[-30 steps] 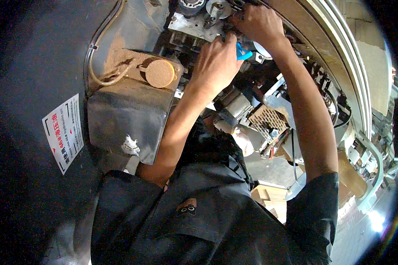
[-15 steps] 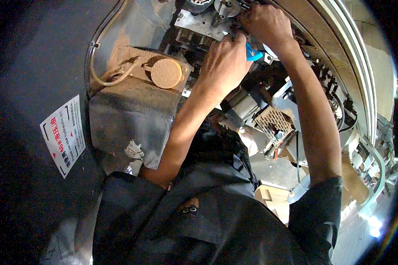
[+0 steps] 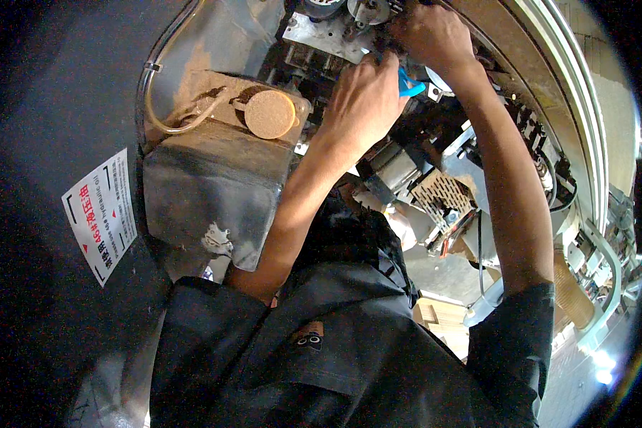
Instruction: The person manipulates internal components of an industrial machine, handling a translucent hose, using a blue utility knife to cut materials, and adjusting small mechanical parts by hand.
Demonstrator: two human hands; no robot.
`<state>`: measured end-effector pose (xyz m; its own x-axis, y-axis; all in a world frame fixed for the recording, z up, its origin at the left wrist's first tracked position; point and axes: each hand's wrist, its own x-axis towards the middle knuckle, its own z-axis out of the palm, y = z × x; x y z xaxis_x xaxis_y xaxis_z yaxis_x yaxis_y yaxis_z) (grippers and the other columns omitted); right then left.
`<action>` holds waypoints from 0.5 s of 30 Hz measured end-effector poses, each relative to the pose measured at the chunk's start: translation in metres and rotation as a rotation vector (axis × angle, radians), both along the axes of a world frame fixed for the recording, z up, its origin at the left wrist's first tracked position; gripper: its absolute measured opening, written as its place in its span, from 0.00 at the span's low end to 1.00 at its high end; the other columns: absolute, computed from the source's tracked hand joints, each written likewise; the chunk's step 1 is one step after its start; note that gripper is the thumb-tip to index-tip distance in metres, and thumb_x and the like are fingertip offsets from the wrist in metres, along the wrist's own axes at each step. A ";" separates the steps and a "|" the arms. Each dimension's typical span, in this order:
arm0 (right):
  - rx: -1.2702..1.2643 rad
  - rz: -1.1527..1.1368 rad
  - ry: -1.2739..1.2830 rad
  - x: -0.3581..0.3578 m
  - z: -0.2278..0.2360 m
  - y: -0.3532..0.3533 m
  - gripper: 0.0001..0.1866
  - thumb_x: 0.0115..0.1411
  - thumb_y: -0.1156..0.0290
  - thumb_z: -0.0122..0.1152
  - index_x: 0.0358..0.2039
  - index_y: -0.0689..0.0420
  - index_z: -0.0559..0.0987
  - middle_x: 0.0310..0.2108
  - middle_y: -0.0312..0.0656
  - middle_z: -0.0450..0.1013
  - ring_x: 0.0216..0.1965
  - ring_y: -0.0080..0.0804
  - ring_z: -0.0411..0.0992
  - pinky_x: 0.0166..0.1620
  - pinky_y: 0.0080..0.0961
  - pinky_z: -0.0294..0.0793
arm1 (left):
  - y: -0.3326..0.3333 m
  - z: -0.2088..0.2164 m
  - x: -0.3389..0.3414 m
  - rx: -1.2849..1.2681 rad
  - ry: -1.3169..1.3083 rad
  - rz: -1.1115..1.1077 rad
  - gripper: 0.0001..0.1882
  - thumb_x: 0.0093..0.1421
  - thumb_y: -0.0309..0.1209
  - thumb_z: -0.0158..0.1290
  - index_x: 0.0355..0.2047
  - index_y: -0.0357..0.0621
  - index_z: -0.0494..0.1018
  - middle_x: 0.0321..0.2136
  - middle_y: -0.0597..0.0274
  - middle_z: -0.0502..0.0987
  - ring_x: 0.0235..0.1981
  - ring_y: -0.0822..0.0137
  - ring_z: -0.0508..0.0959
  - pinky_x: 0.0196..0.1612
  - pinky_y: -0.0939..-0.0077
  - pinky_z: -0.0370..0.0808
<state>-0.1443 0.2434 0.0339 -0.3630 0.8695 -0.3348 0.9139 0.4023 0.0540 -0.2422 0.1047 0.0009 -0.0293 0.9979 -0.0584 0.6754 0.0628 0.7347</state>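
My left hand [image 3: 367, 94] is closed, with its back facing up, beside a metal plate [image 3: 326, 37] of the machine. A bright blue handle [image 3: 411, 84], apparently of a hand tool, sticks out from under its fingers; the tool's other end is hidden. Just beyond and to the right, my right hand [image 3: 435, 37] is bent downward with curled fingers among dark machine parts. What its fingertips grip is out of sight. A round metal part [image 3: 368, 10] sits by the plate, close to both hands.
Left of my forearm stands a dusty grey tank [image 3: 210, 189] with a round cap [image 3: 269, 114] and a clear hose [image 3: 150, 96]. A labelled dark panel [image 3: 43, 128] fills the left side. A curved frame edge [image 3: 574, 93] bounds the right. A perforated metal guard [image 3: 442, 198] lies between my arms.
Both hands keep nearly the same place and grip. The view has shifted very slightly, and the blue handle shows a little differently beside my left hand.
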 end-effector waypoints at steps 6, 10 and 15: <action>0.016 0.167 0.015 0.000 0.002 0.000 0.20 0.59 0.53 0.62 0.27 0.59 0.87 0.29 0.56 0.81 0.35 0.52 0.82 0.38 0.48 0.81 | 0.000 -0.006 -0.001 0.005 -0.022 -0.008 0.18 0.63 0.37 0.61 0.46 0.37 0.73 0.35 0.33 0.80 0.38 0.33 0.79 0.42 0.41 0.75; -0.070 0.155 -0.028 0.005 0.007 0.008 0.20 0.59 0.52 0.62 0.27 0.57 0.87 0.29 0.55 0.81 0.34 0.52 0.82 0.37 0.47 0.81 | -0.002 -0.004 0.001 0.058 0.004 0.022 0.18 0.62 0.37 0.61 0.46 0.37 0.73 0.34 0.34 0.80 0.37 0.33 0.80 0.42 0.41 0.75; -0.027 0.133 -0.045 0.004 -0.002 0.001 0.22 0.60 0.49 0.61 0.28 0.57 0.87 0.31 0.55 0.82 0.35 0.52 0.82 0.38 0.46 0.81 | 0.001 0.002 -0.002 0.009 0.007 -0.008 0.19 0.62 0.37 0.62 0.48 0.37 0.74 0.33 0.35 0.80 0.36 0.33 0.80 0.41 0.42 0.76</action>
<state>-0.1400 0.2445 0.0321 -0.4590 0.8051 -0.3757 0.8491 0.5220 0.0811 -0.2437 0.1060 0.0025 -0.0215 0.9986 -0.0491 0.6813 0.0506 0.7302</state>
